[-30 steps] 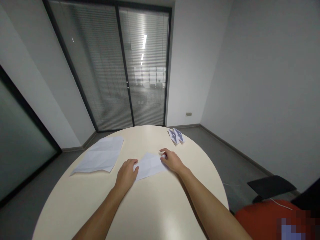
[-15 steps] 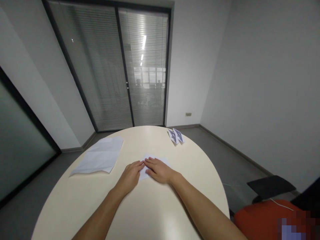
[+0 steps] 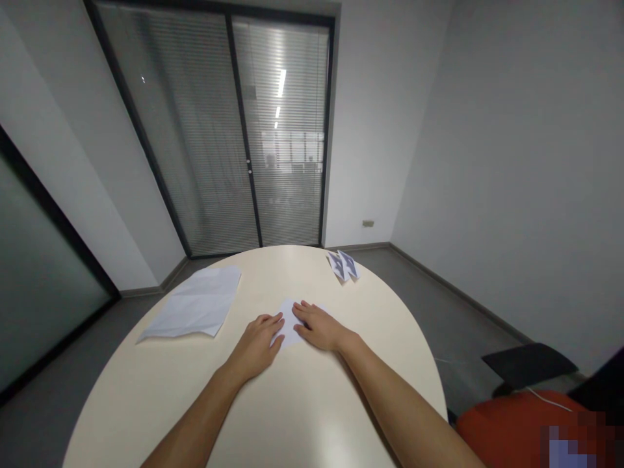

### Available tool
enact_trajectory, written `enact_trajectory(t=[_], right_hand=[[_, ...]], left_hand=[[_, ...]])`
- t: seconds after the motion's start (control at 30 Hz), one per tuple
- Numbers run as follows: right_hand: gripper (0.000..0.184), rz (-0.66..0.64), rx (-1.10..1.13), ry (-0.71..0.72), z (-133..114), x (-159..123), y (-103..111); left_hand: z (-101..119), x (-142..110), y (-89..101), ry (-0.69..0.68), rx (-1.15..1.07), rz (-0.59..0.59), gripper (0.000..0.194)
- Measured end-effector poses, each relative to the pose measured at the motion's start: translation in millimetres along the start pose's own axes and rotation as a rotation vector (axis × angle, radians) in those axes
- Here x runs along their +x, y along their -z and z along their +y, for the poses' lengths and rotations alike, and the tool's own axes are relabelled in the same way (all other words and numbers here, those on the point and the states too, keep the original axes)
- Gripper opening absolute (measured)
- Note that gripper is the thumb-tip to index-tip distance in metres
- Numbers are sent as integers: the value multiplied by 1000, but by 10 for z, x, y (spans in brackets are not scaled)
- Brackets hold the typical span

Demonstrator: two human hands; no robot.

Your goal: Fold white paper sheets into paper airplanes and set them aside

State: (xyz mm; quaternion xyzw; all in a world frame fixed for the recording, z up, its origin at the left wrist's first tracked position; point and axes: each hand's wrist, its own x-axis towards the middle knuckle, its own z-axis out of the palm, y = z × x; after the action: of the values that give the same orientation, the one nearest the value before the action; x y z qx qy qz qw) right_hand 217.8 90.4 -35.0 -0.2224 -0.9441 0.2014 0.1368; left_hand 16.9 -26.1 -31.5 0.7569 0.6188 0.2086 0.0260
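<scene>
A small sheet of white paper (image 3: 290, 325) lies flat near the middle of the round table, partly covered by both hands. My left hand (image 3: 258, 343) rests on its left edge, fingers stretched out and thumb apart. On its right part lies my right hand (image 3: 318, 326), palm down with the fingers spread. A strip of the paper shows between the two hands. The rest of its outline is hidden under them.
The cream round table (image 3: 273, 416) has a larger creased white sheet (image 3: 199, 304) on its left side. Two folded paper pieces with dark patterns (image 3: 343, 265) stand near its far right edge. A red chair (image 3: 507, 426) is at the lower right, beside the table.
My right hand has slid a little to the right and away from me across the paper. The hands, whose fingertips met before, are now apart, with more paper showing between them.
</scene>
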Motion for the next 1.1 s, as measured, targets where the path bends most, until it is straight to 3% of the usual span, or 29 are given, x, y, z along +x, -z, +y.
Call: enact_trajectory(t=[0.4,0.57,0.73,0.9,1.1], right_hand=[[50,41,-64,-83,-56,-27,67],[30,138,-143,-1,-125,-5,138],[43,65,-72,84,-112,-11,90],[57,-1,-62,-79,-46,-41,35],[55,57,-99,-199,12,-62,60]], left_hand=[[-42,-15,-26,21,55,-13,41],[-39,-34,5,-47,-23,-17,40],[20,-50,39,-106,-49,-53,43],[29,-64,44,-104,-57,-81,49],[28,-77,38,-81,-24,-66,49]])
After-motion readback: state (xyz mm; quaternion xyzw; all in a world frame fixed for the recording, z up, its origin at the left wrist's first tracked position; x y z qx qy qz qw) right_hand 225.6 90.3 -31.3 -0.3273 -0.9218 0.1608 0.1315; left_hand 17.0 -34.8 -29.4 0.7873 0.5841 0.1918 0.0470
